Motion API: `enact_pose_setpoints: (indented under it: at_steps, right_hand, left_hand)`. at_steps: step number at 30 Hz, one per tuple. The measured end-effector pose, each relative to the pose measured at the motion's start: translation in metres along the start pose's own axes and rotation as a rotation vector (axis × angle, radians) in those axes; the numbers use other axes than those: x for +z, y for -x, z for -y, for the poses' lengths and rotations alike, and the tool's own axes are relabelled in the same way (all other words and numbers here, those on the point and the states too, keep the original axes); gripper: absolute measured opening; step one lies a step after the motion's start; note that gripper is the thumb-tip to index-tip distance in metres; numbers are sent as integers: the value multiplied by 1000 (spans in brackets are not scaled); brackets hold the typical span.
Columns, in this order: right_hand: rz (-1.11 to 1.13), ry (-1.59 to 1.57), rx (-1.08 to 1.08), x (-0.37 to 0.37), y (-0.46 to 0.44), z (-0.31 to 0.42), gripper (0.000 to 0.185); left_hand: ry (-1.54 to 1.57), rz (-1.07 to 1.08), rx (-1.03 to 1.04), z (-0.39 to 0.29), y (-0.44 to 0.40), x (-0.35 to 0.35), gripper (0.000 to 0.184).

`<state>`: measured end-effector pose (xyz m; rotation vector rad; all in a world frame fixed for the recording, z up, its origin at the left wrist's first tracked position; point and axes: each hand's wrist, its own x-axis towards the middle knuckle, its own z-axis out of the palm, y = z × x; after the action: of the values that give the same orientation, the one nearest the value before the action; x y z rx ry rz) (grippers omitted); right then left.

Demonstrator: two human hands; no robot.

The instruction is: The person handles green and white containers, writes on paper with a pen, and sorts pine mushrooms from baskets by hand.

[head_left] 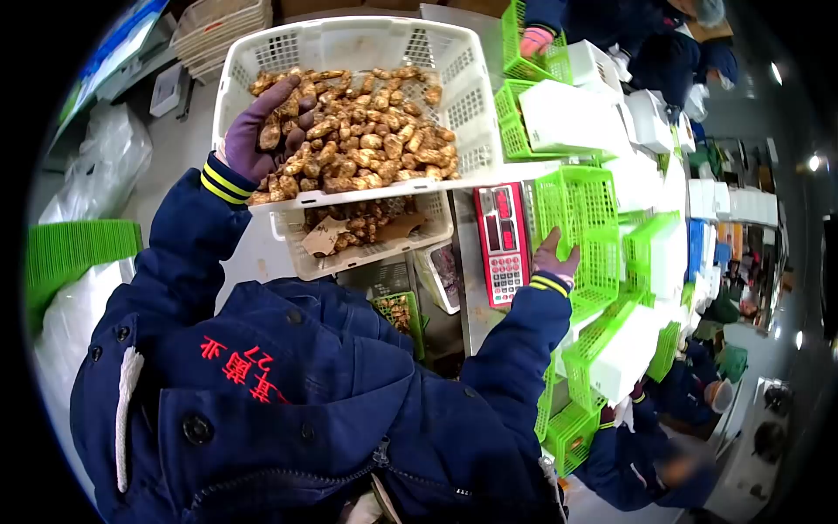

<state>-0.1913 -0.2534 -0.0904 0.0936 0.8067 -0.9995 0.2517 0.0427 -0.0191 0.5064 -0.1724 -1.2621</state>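
My left hand [262, 131], in a purple glove, is in the left part of a large white basket [454, 96], its fingers curled around some brown mushrooms from the pile [367, 131]. My right hand [555, 258], gloved too, has its thumb and fingers apart at the near left edge of an empty green basket [576, 205]. Whether it touches the rim is hard to tell. Between the hands lies a red and white scale [501, 244] with a keypad.
A second white basket [349, 262] with mushrooms and cardboard sits below the large one. More green baskets [611, 349] and white boxes [572, 118] line the right side. Co-workers are at the upper right [594, 22] and lower right [628, 454]. Plastic bags [105, 162] lie left.
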Motion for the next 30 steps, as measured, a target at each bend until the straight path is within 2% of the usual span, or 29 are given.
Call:
enact_pose_setpoints:
  at_steps: [1, 2, 3, 4, 5, 7, 9, 11, 13, 14, 15, 17, 18, 19, 21, 22, 23, 25, 27, 28, 29, 30]
  right_hand:
    - [125, 80, 121, 6, 8, -8, 60]
    - [105, 385, -17, 22, 13, -30, 60]
    - [456, 306, 194, 15, -14, -24, 56]
    - [509, 495, 123, 35, -1, -44, 52]
    - [566, 684, 52, 71, 24, -75, 48]
    - [535, 1136, -8, 123, 41, -111, 44]
    - [570, 1428, 17, 173, 45, -150, 39]
    - [909, 1771, -59, 194, 4, -176, 33]
    - [957, 2164, -188, 210, -37, -210, 27]
    - [1077, 2317, -281, 218, -66, -228, 28]
    - [1197, 2460, -387, 228, -85, -249, 31]
    - [1116, 2805, -405, 243, -110, -289, 35]
    - [1288, 2803, -839, 239, -126, -308, 35]
    - [1264, 2911, -749, 240, -142, -322, 31]
    - [1379, 2866, -846, 213, -166, -330, 29]
    - [1360, 2954, -833, 221, -155, -330, 29]
    - [1289, 2996, -938, 216, -166, -334, 29]
    - [1117, 3222, -751, 230, -153, -330, 28]
    - [1056, 3155, -686, 232, -178, -323, 31]
    - [950, 3041, -533, 253, -151, -317, 41]
    - [925, 2726, -507, 254, -158, -305, 49]
    - [877, 2292, -174, 258, -163, -300, 42]
  left_hand:
    - [-73, -5, 39, -3, -3, -8, 33]
    - [-102, -43, 31, -8, -3, -8, 32]
    - [-130, -79, 20, -11, -4, -9, 31]
    - [-118, -93, 23, -10, -5, -12, 31]
    - [-257, -117, 68, -10, -7, -15, 31]
    - [-391, -155, 124, -10, -12, -19, 31]
    - [-420, -116, 111, -15, -20, -20, 30]
    - [-311, -136, 50, -21, -26, -10, 30]
    - [-454, -237, 82, -16, -32, -8, 30]
    - [-416, -222, 61, -20, -38, -5, 26]
    - [-499, -354, 45, -22, -44, 6, 23]
    - [-662, -399, -17, -29, -61, 6, 25]
    - [-743, -425, -29, -31, -73, 2, 28]
    - [-887, -437, -19, -32, -86, 1, 29]
    - [-1225, -489, -143, -22, -118, -25, 32]
    - [-1469, -468, -98, -21, -133, -32, 33]
    - [-1710, -433, -53, -17, -151, -39, 35]
    - [-2093, -490, -99, -4, -188, -44, 39]
    - [-2200, -528, -296, 11, -219, -41, 33]
    - [-2205, -608, -393, 21, -235, -49, 28]
    - [-2205, -687, -496, 30, -247, -58, 24]
    - [-2335, -582, -535, 36, -250, -60, 22]
